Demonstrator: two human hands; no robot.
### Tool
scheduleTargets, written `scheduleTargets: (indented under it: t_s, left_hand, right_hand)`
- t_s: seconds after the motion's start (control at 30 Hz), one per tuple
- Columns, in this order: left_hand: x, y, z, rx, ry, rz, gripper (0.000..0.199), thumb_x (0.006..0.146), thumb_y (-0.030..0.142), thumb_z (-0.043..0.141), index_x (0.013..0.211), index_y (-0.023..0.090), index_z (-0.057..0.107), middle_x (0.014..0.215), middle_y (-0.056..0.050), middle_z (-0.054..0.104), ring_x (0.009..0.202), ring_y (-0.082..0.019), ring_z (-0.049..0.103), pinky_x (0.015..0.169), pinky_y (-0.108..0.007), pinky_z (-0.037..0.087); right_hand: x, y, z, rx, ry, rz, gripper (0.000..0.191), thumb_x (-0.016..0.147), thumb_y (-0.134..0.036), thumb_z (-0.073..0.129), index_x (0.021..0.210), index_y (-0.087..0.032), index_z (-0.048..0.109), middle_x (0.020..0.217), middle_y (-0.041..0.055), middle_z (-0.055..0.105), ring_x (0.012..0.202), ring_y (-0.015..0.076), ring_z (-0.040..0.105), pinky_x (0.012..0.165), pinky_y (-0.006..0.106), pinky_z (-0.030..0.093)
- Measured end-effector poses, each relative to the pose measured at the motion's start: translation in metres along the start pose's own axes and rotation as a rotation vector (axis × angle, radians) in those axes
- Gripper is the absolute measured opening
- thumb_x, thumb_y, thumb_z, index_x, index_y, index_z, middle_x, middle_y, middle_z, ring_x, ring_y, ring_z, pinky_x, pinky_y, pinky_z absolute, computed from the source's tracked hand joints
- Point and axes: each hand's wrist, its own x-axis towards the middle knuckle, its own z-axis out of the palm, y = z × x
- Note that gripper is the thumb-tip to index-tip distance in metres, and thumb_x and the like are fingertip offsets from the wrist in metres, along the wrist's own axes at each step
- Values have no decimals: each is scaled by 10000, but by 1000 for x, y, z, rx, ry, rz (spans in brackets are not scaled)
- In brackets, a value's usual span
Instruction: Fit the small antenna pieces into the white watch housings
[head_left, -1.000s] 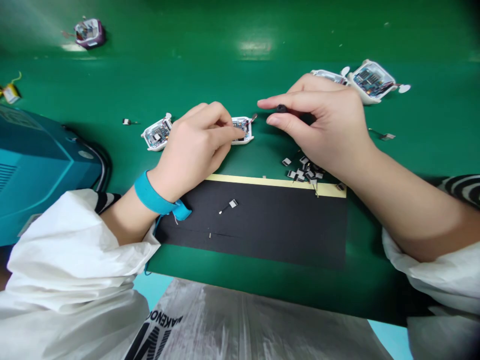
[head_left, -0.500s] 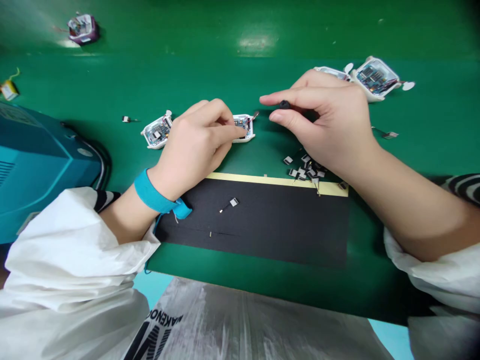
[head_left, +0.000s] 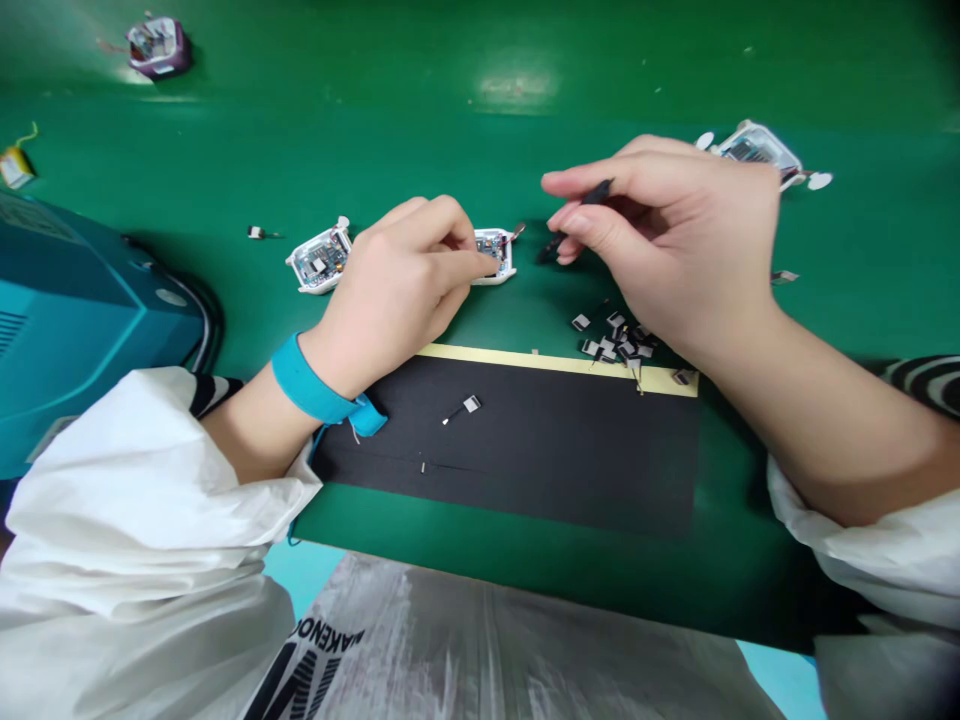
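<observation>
My left hand (head_left: pixel 409 280) is closed at a white watch-like case (head_left: pixel 495 256) with a circuit board inside, its fingertips on the case's left part, which they partly hide. A short wire stands out at the case's top right corner. To the left of that hand, a second open white case (head_left: pixel 321 260) lies on the table, showing its board. My right hand (head_left: pixel 667 240) grips a slim black pen-like tool (head_left: pixel 596 193) between thumb and fingers, slanting down toward the first case but apart from it. What kind of tool it is, I cannot make out.
Small silver-and-black parts with leads (head_left: pixel 619 342) lie heaped by the yellow strip of a black mat (head_left: pixel 570 440). One more part (head_left: pixel 471 404) rests on the mat. Another white case (head_left: pixel 757 148) is behind my right hand. A teal machine (head_left: pixel 82 340) stands at left.
The black tool has turned in my right hand from end-on to slanted, its lower end now showing. That hand has shifted slightly right. My left hand stays at the case.
</observation>
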Motion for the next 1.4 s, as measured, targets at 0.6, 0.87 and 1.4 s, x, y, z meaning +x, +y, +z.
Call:
scheduleTargets:
  t_s: [0.6, 0.87, 1.4]
  left_hand:
    - [2, 0, 0, 21, -15, 6, 268, 842, 195, 358, 831, 184, 625, 813, -39, 539, 745, -154, 501, 644, -290, 414]
    - [1, 0, 1, 35, 29, 11, 237, 844, 211, 345, 769, 182, 567, 787, -19, 527, 735, -136, 497, 649, -270, 421]
    - [1, 0, 1, -14, 7, -11, 223, 853, 209, 337, 794, 159, 546, 802, -49, 548, 754, -160, 501, 680, -289, 416]
  right_hand:
    - [6, -11, 15, -155, 14, -272, 104, 775, -205, 541, 692, -185, 599, 618, 14, 582, 562, 96, 518, 495, 223, 388]
    - [8, -13, 18, -144, -32, -181, 128, 783, -232, 523, 693, -175, 593, 617, -3, 557, 556, 91, 494, 505, 224, 386]
    - [10, -12, 23, -91, -78, -99, 180, 792, -241, 474, 654, -197, 581, 616, 4, 559, 571, 107, 496, 544, 233, 398]
